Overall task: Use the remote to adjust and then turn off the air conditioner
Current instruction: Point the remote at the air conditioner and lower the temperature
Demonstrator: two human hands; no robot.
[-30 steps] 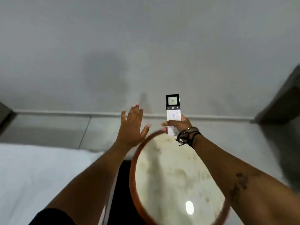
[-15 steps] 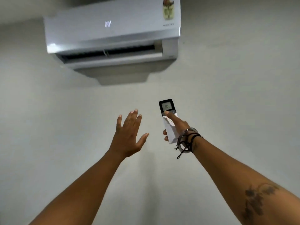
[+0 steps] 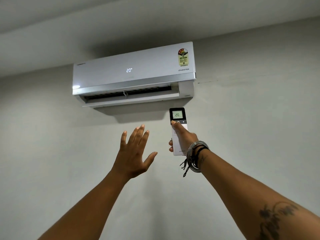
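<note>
A white air conditioner [image 3: 134, 75] hangs high on the wall, its front showing 20 and its lower flap open. My right hand [image 3: 184, 137] grips a slim white remote [image 3: 177, 116] held upright just below the unit's right end. The remote's dark top has a lit screen reading 20. My thumb rests on the left button of the row under the screen, beside the power and plus buttons. My left hand [image 3: 134, 156] is raised to the left of the remote, palm toward the wall, fingers spread, holding nothing.
A plain grey wall [image 3: 251, 127] fills the view, meeting the ceiling [image 3: 103, 18] above the unit. Bangles and dark cords [image 3: 195, 156] circle my right wrist.
My view has swung up from a round table and floor to the wall unit. Both arms rose with it, and my thumb moved up onto the remote's button row.
</note>
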